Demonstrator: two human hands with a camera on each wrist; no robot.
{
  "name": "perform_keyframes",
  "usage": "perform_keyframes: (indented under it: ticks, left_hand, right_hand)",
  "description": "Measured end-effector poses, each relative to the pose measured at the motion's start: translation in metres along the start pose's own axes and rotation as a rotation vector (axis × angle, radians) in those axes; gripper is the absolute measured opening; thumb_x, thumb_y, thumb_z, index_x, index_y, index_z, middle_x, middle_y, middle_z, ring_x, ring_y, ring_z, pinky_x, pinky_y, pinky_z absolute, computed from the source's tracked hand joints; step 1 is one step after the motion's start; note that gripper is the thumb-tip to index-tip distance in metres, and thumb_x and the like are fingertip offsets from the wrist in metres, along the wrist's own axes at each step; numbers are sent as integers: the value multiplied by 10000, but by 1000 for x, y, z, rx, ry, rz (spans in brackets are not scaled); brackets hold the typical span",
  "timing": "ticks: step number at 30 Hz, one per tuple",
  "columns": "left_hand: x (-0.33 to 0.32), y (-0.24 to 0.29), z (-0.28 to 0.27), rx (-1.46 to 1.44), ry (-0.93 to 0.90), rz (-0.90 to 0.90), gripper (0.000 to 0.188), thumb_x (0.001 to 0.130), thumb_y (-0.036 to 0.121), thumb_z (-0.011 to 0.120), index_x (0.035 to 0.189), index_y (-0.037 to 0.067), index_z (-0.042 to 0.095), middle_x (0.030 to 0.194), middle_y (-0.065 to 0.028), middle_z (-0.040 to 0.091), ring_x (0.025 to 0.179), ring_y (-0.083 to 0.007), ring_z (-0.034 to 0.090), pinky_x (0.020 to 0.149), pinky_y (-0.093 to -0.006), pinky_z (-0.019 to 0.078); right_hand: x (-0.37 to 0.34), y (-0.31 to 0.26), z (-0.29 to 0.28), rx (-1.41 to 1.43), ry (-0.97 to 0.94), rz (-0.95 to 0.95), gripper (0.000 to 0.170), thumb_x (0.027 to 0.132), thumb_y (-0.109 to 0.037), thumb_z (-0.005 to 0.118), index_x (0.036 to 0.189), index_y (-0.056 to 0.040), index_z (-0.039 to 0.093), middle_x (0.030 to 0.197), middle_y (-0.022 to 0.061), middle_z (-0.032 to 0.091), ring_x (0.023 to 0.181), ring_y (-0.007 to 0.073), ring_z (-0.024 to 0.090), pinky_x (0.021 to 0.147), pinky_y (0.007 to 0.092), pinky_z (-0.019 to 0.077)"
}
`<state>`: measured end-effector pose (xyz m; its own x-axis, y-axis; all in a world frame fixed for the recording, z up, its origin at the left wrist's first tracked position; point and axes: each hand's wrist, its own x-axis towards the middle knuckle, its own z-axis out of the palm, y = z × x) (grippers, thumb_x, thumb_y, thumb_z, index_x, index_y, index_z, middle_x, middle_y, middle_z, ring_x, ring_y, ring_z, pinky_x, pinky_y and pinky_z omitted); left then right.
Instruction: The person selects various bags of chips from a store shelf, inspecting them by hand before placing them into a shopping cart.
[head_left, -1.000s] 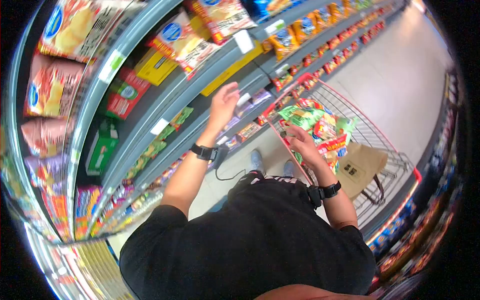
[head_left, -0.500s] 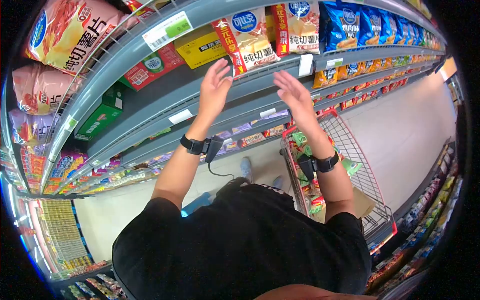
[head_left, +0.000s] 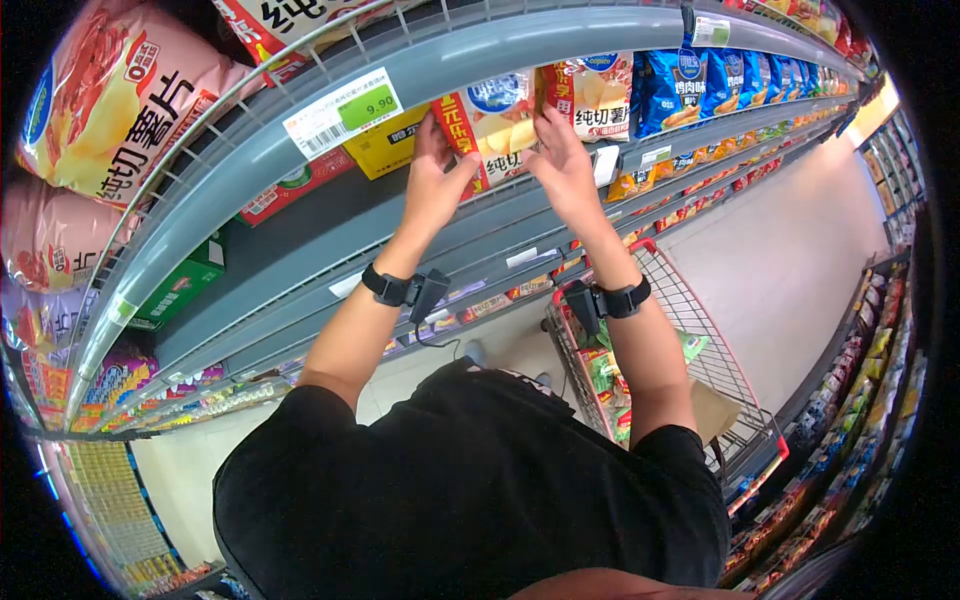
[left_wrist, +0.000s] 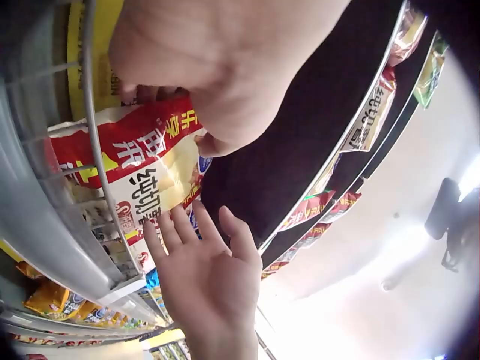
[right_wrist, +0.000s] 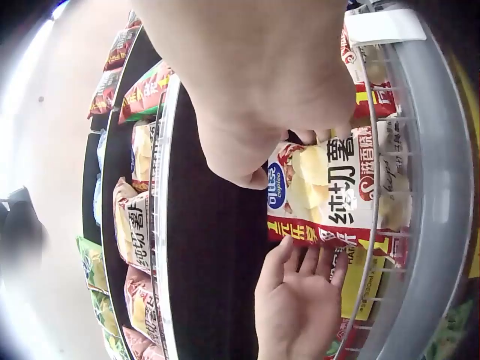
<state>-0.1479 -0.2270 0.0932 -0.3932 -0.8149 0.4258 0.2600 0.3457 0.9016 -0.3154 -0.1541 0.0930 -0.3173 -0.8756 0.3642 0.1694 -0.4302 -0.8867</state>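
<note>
A red-and-white bag of potato chips (head_left: 497, 118) stands on the shelf between both hands. My left hand (head_left: 436, 188) is at its left side, with fingers along the red edge and thumb in front. On the opposite side is my right hand (head_left: 567, 172), fingers extended between this bag and a similar chip bag (head_left: 600, 98). In the left wrist view the right hand (left_wrist: 206, 281) shows a flat palm, fingertips right at the chip bag (left_wrist: 150, 169). The left hand (right_wrist: 300, 304) in the right wrist view has straight fingers beside the bag's red border.
A yellow box (head_left: 392, 147) and a red box (head_left: 285, 192) stand left of the bag. Blue chip bags (head_left: 672, 95) line the right. A curved shelf front with a price tag (head_left: 345, 112) overhangs from above. Behind the right forearm is a shopping cart (head_left: 645, 246) with snacks.
Both hands have moved forward to the shelf, the right one coming from over the cart. They now flank the chip bag. The view has turned toward the shelf.
</note>
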Motion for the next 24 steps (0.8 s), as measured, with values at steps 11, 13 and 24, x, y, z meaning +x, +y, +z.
perform_keyframes:
  ticks: [11, 13, 24]
  left_hand:
    - [-70, 50, 24, 281, -55, 14, 641, 662, 151, 817, 1207, -12, 521, 1202, -147, 518, 1120, -265, 536, 921, -375, 449]
    - [-79, 61, 33, 459, -83, 276, 671, 624, 155, 834, 1202, -10, 536, 1148, -153, 527, 1084, -294, 539, 915, -385, 454]
    - [-186, 82, 77, 423, -228, -135, 839, 601, 222, 875, 1298, 46, 443, 1279, -169, 536, 1174, -274, 540, 995, -378, 415]
  right_hand:
    - [-90, -43, -16, -25, -105, -70, 655, 758, 59, 654, 1339, 35, 352, 1259, 118, 502, 1176, 208, 499, 1021, 358, 381]
    - [-109, -51, -23, -42, -89, -53, 595, 759, 54, 659, 1293, 30, 397, 1215, 115, 539, 1137, 200, 526, 999, 351, 400]
    - [-217, -33, -72, 175, -278, 321, 673, 751, 14, 729, 1333, 37, 392, 1291, 120, 510, 1201, 205, 499, 1023, 362, 394]
